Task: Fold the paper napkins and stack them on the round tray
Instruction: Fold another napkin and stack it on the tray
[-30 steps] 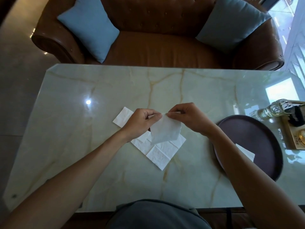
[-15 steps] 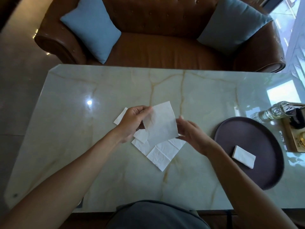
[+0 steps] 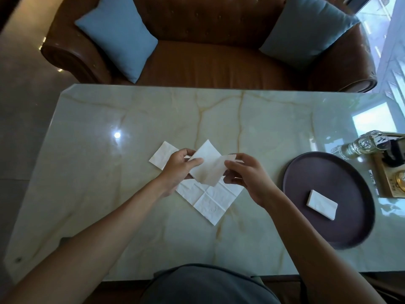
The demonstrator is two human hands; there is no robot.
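Observation:
I hold a white paper napkin (image 3: 208, 166) in the air above the table's middle. My left hand (image 3: 178, 168) pinches its left edge and my right hand (image 3: 245, 174) pinches its right edge, which bends over toward me. Beneath it an unfolded napkin (image 3: 210, 200) lies flat on the marble, and another napkin's corner (image 3: 163, 155) shows to the left of my left hand. A dark round tray (image 3: 355, 170) sits at the right with one folded napkin (image 3: 321, 204) on it.
The marble table (image 3: 87, 172) spans the view. A glass bottle (image 3: 361, 147) and a wooden stand (image 3: 390, 181) crowd the right edge behind the tray. A brown leather sofa (image 3: 208, 62) with two blue cushions stands beyond the far edge.
The held napkin was raised and opened flat between my hands, and now my right hand has come up and is bending its right edge over. My right arm no longer hides the tray's folded napkin.

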